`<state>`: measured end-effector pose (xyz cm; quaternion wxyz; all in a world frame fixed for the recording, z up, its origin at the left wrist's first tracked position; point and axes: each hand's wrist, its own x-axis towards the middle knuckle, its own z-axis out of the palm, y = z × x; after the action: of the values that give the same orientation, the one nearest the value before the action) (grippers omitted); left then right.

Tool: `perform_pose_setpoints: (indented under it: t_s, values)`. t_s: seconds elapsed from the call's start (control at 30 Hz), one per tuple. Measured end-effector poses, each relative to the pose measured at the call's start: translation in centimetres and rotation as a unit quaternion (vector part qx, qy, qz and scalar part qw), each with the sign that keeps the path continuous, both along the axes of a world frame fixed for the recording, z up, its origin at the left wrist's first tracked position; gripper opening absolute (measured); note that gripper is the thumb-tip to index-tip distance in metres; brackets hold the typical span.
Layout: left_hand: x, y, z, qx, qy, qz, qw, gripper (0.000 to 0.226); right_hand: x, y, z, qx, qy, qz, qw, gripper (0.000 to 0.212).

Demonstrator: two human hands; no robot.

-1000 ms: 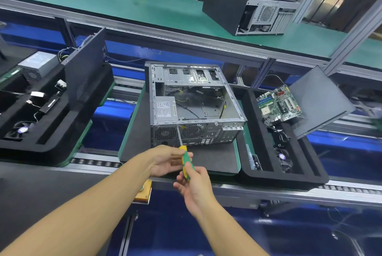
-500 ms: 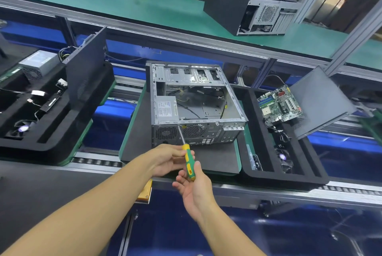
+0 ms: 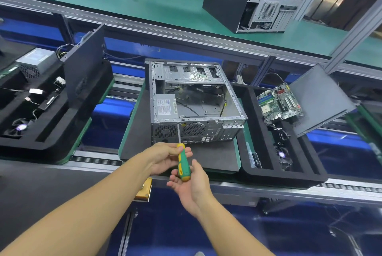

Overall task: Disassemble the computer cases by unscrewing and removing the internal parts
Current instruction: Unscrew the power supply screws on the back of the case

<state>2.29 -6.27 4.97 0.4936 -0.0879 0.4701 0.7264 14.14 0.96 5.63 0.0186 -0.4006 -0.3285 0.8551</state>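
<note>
An open grey computer case (image 3: 194,98) lies on a black mat in the middle, its power supply (image 3: 166,107) still inside at the left. A green and yellow screwdriver (image 3: 183,161) points up at the case's rear panel, its tip near the top edge above the vents. My left hand (image 3: 165,157) pinches the top of the handle. My right hand (image 3: 190,183) sits under the handle's butt with fingers relaxed, palm cupping it.
A black foam tray (image 3: 285,173) on the right holds a motherboard (image 3: 279,102), a fan and a leaning side panel (image 3: 318,98). Another tray (image 3: 47,131) on the left carries a power supply, fan and panel. A second case (image 3: 246,1) stands on the green shelf behind.
The right hand has loosened from gripping the handle to cupping its end with open fingers. The left hand stays pinching the handle's top. The screwdriver tip stays at the rear panel.
</note>
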Motion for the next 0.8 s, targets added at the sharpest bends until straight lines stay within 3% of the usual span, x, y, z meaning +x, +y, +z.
perform_pose_setpoints:
  t_s: [0.17, 0.3, 0.43, 0.5, 0.57, 0.67, 0.73, 0.8]
  values:
    - [0.0, 0.0, 0.4, -0.045, 0.075, -0.067, 0.994, 0.029, -0.4, -0.3, -0.9, 0.115, -0.003, -0.004, 0.993, 0.014]
    - [0.1, 0.4, 0.4, -0.091, 0.104, -0.06, 0.989, 0.027, -0.5, -1.0, -1.1, 0.19, -0.007, 0.004, 0.982, 0.024]
    - [-0.1, 0.4, 0.6, -0.038, 0.036, -0.026, 0.998, 0.018, -0.6, -0.7, -0.2, 0.101, -0.001, -0.024, 0.995, 0.023]
    - [-0.1, 0.4, 0.6, -0.007, 0.016, -0.026, 1.0, 0.018, -0.2, -0.4, 0.1, 0.011, -0.004, -0.015, 1.0, 0.034]
    - [-0.2, 0.3, 0.4, 0.01, 0.012, -0.04, 0.999, 0.02, 0.0, 0.0, 0.0, -0.018, 0.004, 0.0, 1.0, 0.041]
    - [-0.4, 0.1, 0.5, -0.006, 0.041, -0.082, 0.996, 0.02, -0.2, 0.2, -0.1, 0.028, 0.005, -0.01, 1.0, 0.028]
    - [-0.3, 0.3, 0.8, -0.043, 0.069, -0.106, 0.991, 0.033, -0.3, 0.1, -0.4, 0.09, 0.009, -0.012, 0.996, 0.013]
    - [0.0, 0.7, 1.0, -0.071, 0.09, -0.115, 0.987, 0.032, -0.2, -0.1, -0.6, 0.145, 0.013, -0.002, 0.989, 0.014]
